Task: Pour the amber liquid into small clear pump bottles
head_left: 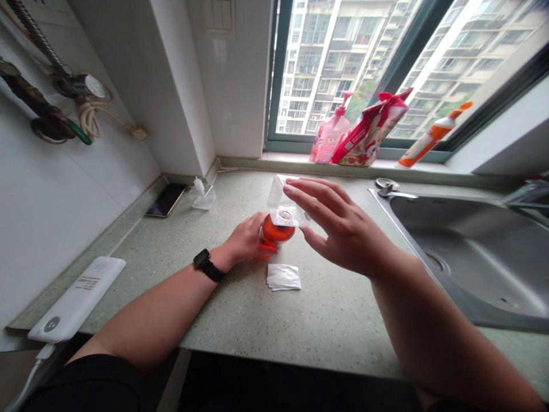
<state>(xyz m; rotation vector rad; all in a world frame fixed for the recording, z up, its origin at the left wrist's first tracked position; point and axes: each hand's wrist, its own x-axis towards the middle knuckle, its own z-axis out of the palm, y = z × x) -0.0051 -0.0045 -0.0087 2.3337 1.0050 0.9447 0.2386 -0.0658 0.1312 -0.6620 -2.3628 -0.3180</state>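
A person's left hand (247, 237) wrapped around a red bottle (274, 233) on a speckled bench (240, 309), the bottle's long axis close to upright. The right hand (346, 230) hung at the bottle's 3 o'clock, fingers outstretched and thumb apart, so that the bottle lay at about 9 o'clock from it; the left hand was the nearer, in direct contact. A clear plastic container (277, 197) overlapped the bottle's top, partly behind the right hand's fingertips (whether they gripped it or merely brushed it could not be told). A folded white tissue (284, 277) lay near the bottle at 6 o'clock.
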